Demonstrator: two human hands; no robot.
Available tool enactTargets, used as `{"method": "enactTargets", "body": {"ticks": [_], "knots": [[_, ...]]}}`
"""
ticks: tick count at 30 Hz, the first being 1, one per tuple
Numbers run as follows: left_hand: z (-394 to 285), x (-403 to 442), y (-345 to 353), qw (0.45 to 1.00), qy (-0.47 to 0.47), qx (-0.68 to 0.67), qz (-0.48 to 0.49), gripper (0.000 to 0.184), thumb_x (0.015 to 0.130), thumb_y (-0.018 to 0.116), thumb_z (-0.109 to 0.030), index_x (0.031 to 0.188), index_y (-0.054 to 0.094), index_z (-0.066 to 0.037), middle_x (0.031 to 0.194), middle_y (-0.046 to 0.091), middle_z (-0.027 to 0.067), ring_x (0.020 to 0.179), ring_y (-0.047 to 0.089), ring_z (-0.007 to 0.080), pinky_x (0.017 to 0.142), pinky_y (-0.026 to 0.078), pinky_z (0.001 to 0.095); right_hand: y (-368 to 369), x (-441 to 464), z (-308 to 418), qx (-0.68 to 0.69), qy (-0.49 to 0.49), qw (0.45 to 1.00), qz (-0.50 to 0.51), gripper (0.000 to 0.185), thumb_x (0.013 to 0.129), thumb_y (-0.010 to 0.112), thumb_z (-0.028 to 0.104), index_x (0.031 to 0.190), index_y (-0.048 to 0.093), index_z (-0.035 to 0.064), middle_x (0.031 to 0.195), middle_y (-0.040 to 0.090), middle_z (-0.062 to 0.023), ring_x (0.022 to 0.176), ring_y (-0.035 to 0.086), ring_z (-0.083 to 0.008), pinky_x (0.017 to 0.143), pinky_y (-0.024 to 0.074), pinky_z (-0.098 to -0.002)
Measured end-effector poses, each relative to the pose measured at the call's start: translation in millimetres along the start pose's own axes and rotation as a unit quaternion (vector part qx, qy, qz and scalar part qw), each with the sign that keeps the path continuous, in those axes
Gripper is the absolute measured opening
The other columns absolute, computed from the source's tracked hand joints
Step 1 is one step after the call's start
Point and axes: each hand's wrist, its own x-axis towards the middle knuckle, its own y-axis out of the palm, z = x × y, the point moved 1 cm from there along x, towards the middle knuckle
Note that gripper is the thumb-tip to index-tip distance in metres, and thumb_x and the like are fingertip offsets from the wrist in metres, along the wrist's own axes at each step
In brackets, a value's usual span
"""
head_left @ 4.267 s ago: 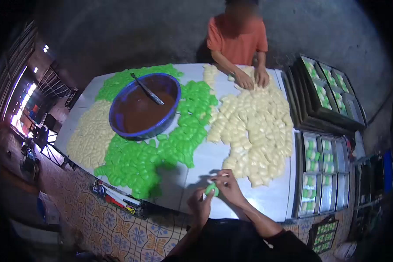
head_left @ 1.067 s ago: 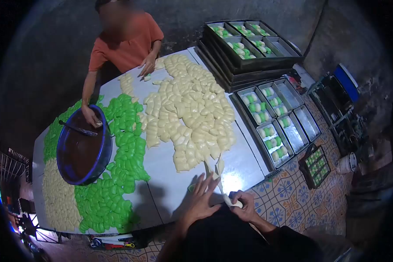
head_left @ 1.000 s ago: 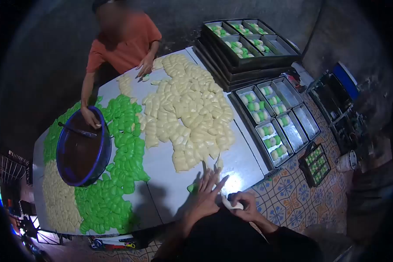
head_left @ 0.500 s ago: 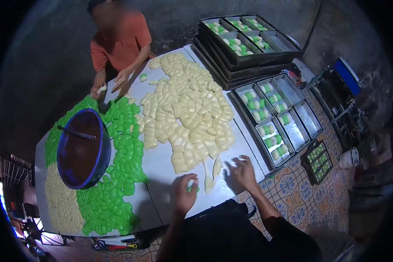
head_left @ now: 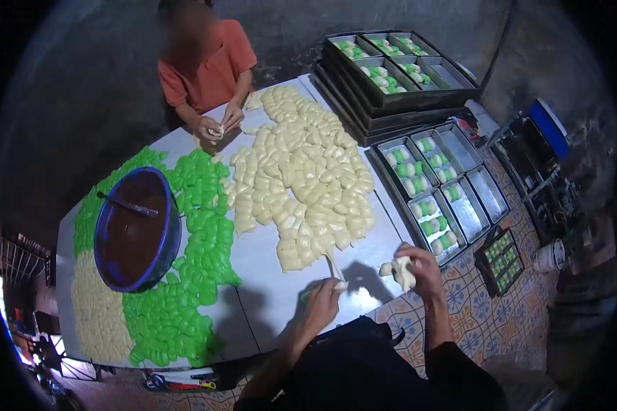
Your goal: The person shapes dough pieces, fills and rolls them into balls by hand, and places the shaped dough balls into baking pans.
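A wide sheet of cream dough pieces point(head_left: 308, 178) covers the middle of the table. My left hand point(head_left: 321, 307) is closed at the table's near edge on a bit of cream dough, from which a thin stretched strand point(head_left: 333, 266) runs up to the sheet. A small green piece of dough point(head_left: 306, 296) shows beside that hand, partly hidden. Farther right, my right hand point(head_left: 426, 270) is raised over the table edge, its fingers wrapped round a torn lump of cream dough point(head_left: 403, 274).
A blue bowl point(head_left: 174, 243) of brown filling point(head_left: 134, 236) with a spatula point(head_left: 130, 206) stands among green dough pieces point(head_left: 206, 233). Divided trays point(head_left: 418, 103) are stacked at back right; another tray point(head_left: 490, 195) holds green-and-white dough balls. Opposite, a person in an orange shirt point(head_left: 209, 72) handles dough.
My right hand has lifted to the right with cream dough. My left hand has moved right to the strand by the sheet. The other person's hands have come together around dough.
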Motion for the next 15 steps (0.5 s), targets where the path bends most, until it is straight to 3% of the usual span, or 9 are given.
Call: {"method": "enactTargets", "body": {"ticks": [1,2,3,4,6,7,9,12,15], "knots": [[-31.6,-4.4,-21.0,0.992,-0.094,-0.058,0.054,0.014,0.087,0.058,-0.004,0.100,0.057,0.000,0.093,0.063,0.0169,0.093,0.061,0.0312,0.080,0.047,0.0364,-7.7,6.1,-8.7,0.081,0.038,0.996,0.011,0.035,0.086,0.061,0.018,0.109,0.060,-0.0071,0.108,0.055,-0.0129,0.092,0.058,-0.0199,0.080,0.0496,-0.0293],[-37.8,-15.3,-26.2,0.985,-0.074,-0.156,0.013,0.013,0.088,0.058,-0.004,0.099,0.056,0.000,0.094,0.062,0.0146,0.094,0.061,0.0261,0.081,0.046,0.0341,-8.1,14.1,-28.4,-0.030,0.141,0.980,-0.135,0.037,0.085,0.063,0.020,0.109,0.059,-0.0081,0.109,0.055,-0.0175,0.097,0.059,-0.0237,0.078,0.0498,-0.0324],[-41.6,-26.6,-30.3,0.965,-0.054,-0.254,-0.033,0.011,0.088,0.058,-0.005,0.098,0.056,0.001,0.094,0.060,0.0123,0.094,0.060,0.0210,0.083,0.045,0.0318,-17.4,12.3,-59.2,-0.351,0.148,0.912,-0.152,0.036,0.085,0.063,0.022,0.109,0.061,-0.0048,0.115,0.054,-0.0202,0.103,0.058,-0.0259,0.079,0.0503,-0.0345],[-51.7,-33.6,-41.3,0.932,-0.039,-0.358,-0.043,0.016,0.089,0.056,-0.002,0.104,0.052,0.001,0.100,0.054,0.0096,0.097,0.055,0.0160,0.088,0.043,0.0304,-4.1,10.4,-66.3,-0.557,0.040,0.817,-0.145,0.034,0.086,0.062,0.022,0.111,0.061,-0.0020,0.117,0.053,-0.0205,0.103,0.058,-0.0248,0.080,0.0506,-0.0347],[-57.6,-43.6,-58.5,0.916,-0.011,-0.389,-0.096,0.022,0.089,0.056,0.000,0.109,0.048,0.001,0.104,0.053,0.0102,0.098,0.054,0.0170,0.090,0.042,0.0304,24.2,3.7,-82.3,-0.595,-0.009,0.790,-0.150,0.032,0.089,0.061,0.020,0.118,0.060,0.0051,0.121,0.050,-0.0197,0.105,0.057,-0.0245,0.085,0.0504,-0.0352],[-56.5,-47.4,-64.4,0.906,0.001,-0.404,-0.128,0.025,0.088,0.055,0.001,0.111,0.046,0.001,0.106,0.052,0.0105,0.099,0.054,0.0174,0.091,0.041,0.0304,39.8,4.9,-85.5,-0.381,0.048,0.911,-0.149,0.037,0.090,0.060,0.020,0.124,0.056,0.0047,0.122,0.049,-0.0172,0.106,0.057,-0.0248,0.087,0.0498,-0.0349],[-48.8,-43.2,-70.5,0.886,-0.086,-0.410,-0.197,0.030,0.087,0.055,0.004,0.115,0.045,0.001,0.110,0.053,0.0117,0.101,0.054,0.0175,0.092,0.041,0.0306,83.5,7.4,-69.1,-0.133,0.089,0.983,-0.095,0.041,0.089,0.060,0.014,0.129,0.052,0.0058,0.127,0.046,-0.0135,0.114,0.050,-0.0222,0.084,0.0487,-0.0304],[2.0,-47.1,-57.9,0.885,-0.066,-0.408,-0.215,0.023,0.086,0.061,0.001,0.108,0.056,0.001,0.106,0.058,0.0086,0.100,0.054,0.0148,0.091,0.042,0.0288,136.1,28.5,-68.1,-0.273,0.032,0.959,0.064,0.043,0.090,0.059,0.009,0.131,0.050,0.0054,0.129,0.041,-0.0121,0.116,0.046,-0.0182,0.081,0.0486,-0.0272],[7.9,-52.2,-63.7,0.860,-0.123,-0.416,-0.268,0.025,0.086,0.064,-0.002,0.110,0.060,0.002,0.111,0.058,0.0075,0.103,0.053,0.0131,0.088,0.042,0.0257,158.4,41.8,-106.1,-0.253,0.012,0.967,0.027,0.026,0.087,0.061,0.006,0.112,0.061,0.0001,0.117,0.050,-0.0112,0.101,0.054,-0.0181,0.077,0.0485,-0.0253]]}}
